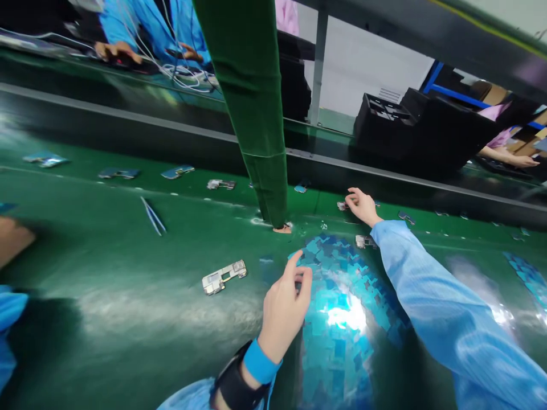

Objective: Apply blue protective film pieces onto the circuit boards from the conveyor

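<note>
My right hand [363,207] reaches over the green strip at the back, its bent fingers closed at the edge of a small circuit board [342,205]. The thumb and index finger of my left hand [285,302] are apart, with nothing seen between them. It hovers at the left edge of a patch of overlapping blue film pieces [337,364]. Another circuit board [364,242] lies under my right forearm, partly hidden by the sleeve. A larger silvery circuit board [224,277] rests on the green table to the left of my left hand.
A green-wrapped post [267,142] rises in front of me. Tweezers [152,216] lie at left. Several boards, one circuit board [221,184] among them, line the back strip. A co-worker's hand [15,239] shows at the left edge. Black bins [384,131] stand beyond.
</note>
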Demonstrator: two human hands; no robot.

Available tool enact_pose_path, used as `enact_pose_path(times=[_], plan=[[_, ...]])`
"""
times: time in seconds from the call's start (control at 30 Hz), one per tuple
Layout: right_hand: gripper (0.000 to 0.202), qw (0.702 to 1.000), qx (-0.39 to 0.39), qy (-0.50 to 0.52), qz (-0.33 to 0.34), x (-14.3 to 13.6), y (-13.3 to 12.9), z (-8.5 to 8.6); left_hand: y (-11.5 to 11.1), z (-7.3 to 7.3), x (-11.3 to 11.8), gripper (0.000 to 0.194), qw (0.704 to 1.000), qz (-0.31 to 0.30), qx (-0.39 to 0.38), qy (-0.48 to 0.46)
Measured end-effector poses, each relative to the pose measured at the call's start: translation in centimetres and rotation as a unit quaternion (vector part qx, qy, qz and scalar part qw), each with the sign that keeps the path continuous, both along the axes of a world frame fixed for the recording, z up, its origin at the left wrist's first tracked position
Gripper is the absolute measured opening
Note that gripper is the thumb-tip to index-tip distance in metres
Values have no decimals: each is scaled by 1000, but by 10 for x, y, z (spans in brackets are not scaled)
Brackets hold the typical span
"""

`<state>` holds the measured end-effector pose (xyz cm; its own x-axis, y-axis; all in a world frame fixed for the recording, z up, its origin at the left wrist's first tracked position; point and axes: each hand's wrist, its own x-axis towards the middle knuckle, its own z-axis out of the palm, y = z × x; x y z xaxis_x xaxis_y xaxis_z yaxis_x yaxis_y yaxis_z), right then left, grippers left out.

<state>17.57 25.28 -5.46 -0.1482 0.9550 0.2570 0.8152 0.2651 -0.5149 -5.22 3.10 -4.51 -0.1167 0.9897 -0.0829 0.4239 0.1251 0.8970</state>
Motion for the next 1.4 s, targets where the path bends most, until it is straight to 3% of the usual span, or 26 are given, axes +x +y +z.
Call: enact_pose_path(times=[0.17,0.33,0.47,0.53,0.63,0.7,0.77,0.83,0.93,1.0,1.07,1.13,1.23,1.4], plan=[[77,994,-42,-2,103,19,-2,-6,0,3,-2,44,998,16,0,-58],[78,991,-30,24,125,28,-9,2,1,4,-2,35,987,39,25,-152],[66,988,-15,67,137,16,-24,20,4,6,-1,24,979,33,53,-194],[64,983,-6,93,156,0,-43,33,4,6,0,25,974,32,64,-214],[68,968,-9,126,216,-29,-94,51,1,7,5,40,967,19,81,-241],[67,954,-27,135,267,-45,-135,54,-3,6,10,42,963,-16,87,-254],[64,939,-70,132,309,-54,-169,52,-7,4,15,31,961,-60,85,-256],[61,945,-80,122,293,-53,-193,48,-10,3,18,25,960,-93,78,-252],[59,973,-31,97,205,-40,-213,50,-15,4,20,24,960,-110,67,-250],[44,989,22,79,127,-29,-222,54,-19,6,19,30,959,-116,62,-249],[21,994,41,76,72,-20,-231,55,-23,8,19,48,953,-151,35,-260],[18,994,14,88,63,-16,-239,53,-29,10,20,61,934,-218,-17,-281],[22,991,-29,98,87,-19,-247,45,-37,11,24,59,898,-303,-88,-306],[17,989,-13,122,87,-25,-243,36,-38,7,28,64,878,-312,-122,-342]])
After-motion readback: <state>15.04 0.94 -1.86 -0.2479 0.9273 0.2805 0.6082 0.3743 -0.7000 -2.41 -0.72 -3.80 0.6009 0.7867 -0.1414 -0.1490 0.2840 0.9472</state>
